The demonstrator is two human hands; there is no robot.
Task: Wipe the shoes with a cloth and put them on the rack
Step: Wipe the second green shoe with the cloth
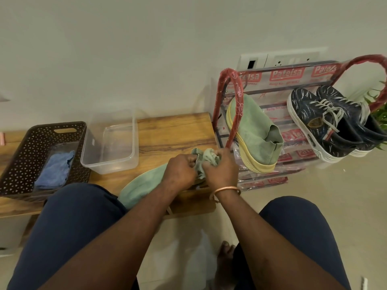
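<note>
A green slip-on shoe (140, 186) lies on the wooden bench (171, 130) in front of me, partly hidden under my arms. Above its opening, my left hand (181, 171) and my right hand (219, 169) both grip a bunched green cloth (206, 156). Its matching green shoe (254, 132), with a yellow sole, leans on the red-wrapped rack (232, 114) to the right. A pair of dark blue sneakers (326, 124) stands on the same rack, further right.
A clear plastic tub (111, 162) and a dark perforated basket (25, 143) holding a blue cloth (53, 172) sit on the bench's left part. The wall with a switch plate (280, 58) is behind the rack. A plant (379, 101) is at the right edge. My knees frame the tiled floor.
</note>
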